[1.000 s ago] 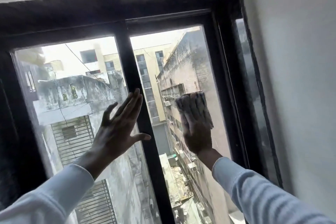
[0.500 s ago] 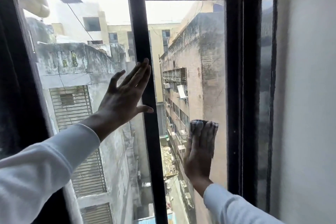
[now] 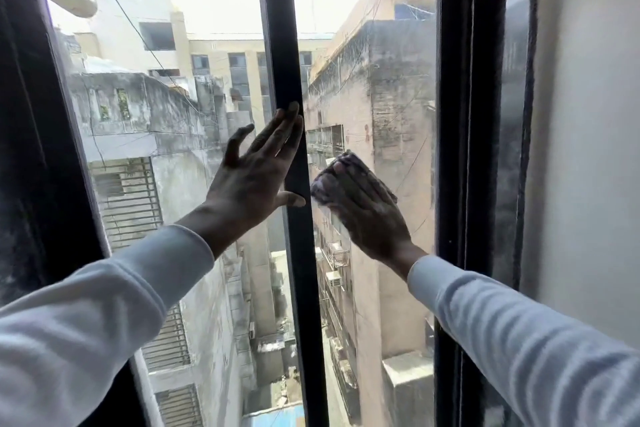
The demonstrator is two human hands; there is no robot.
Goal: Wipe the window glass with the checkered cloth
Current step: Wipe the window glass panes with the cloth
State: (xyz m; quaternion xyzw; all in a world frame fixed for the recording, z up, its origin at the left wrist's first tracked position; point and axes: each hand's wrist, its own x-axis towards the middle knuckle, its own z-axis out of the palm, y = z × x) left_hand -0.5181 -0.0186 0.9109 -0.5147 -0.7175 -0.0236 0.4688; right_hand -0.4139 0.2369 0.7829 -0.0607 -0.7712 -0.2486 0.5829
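The window has two glass panes, left and right, split by a black centre bar. My right hand presses the folded checkered cloth flat against the right pane, close to the centre bar at mid height. Only the cloth's upper edge and sides show around my fingers. My left hand lies open with fingers spread, palm on the left pane and fingertips and thumb over the centre bar.
A black outer frame borders the right pane, with a white wall beyond it on the right. A dark frame edge runs down the left. Buildings show through the glass.
My right hand has slid the cloth up and to the left across the right pane, toward the centre bar. My left hand has stayed braced on the left pane.
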